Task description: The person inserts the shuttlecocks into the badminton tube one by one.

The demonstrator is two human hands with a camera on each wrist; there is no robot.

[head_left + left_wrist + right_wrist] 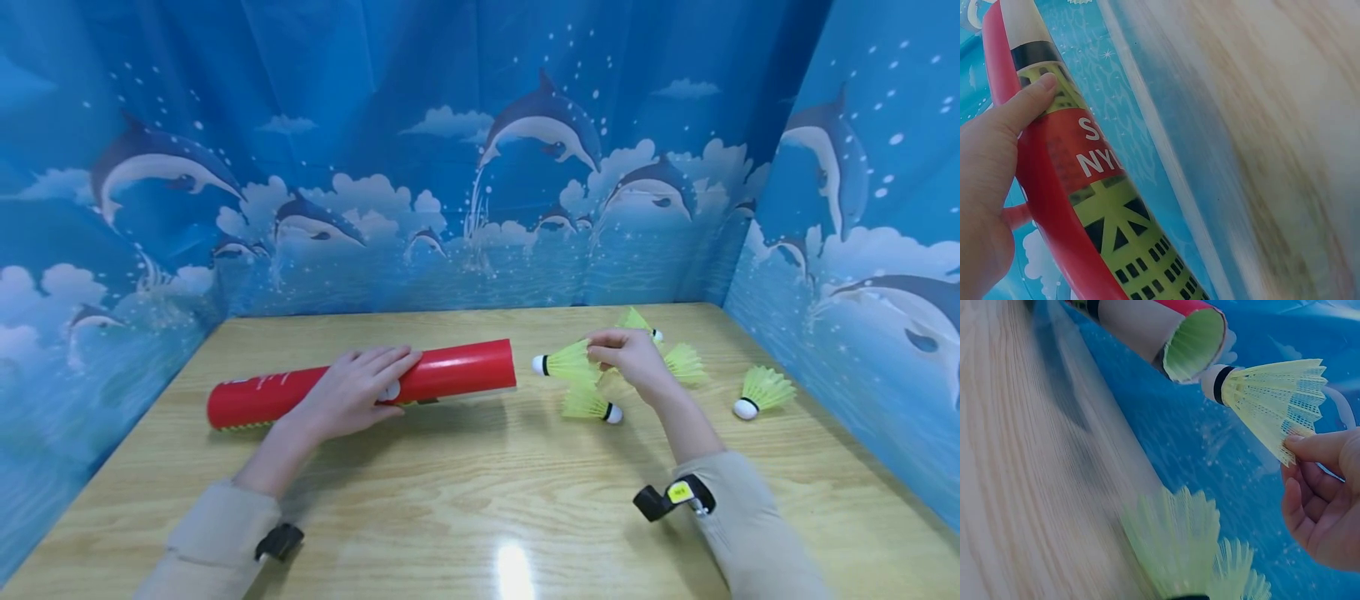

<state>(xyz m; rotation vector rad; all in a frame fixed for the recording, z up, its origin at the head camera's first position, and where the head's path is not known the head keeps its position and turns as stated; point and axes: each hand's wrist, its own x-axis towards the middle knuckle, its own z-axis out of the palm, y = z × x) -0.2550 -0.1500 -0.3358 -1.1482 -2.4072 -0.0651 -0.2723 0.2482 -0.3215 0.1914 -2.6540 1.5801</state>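
My left hand (351,392) grips a red shuttlecock tube (467,368) around its middle, the thumb over its see-through, printed side in the left wrist view. The tube slants slightly, its right end higher and raised over the table. Its open mouth (1196,345) faces right, and a pale green ribbed skirt shows inside. Between thumb and fingers my right hand (633,360) pinches a yellow shuttlecock (1272,394) by the skirt's edge. The white tip of this shuttlecock points left at the tube's mouth, a small gap away in the head view.
Below my right hand lies a yellow shuttlecock (585,403). Two more, a near one (684,363) and a far one (634,320), lie behind that hand. Another shuttlecock (767,387) sits farther right on the wooden table (420,517). A dolphin-print curtain (420,100) borders the table.
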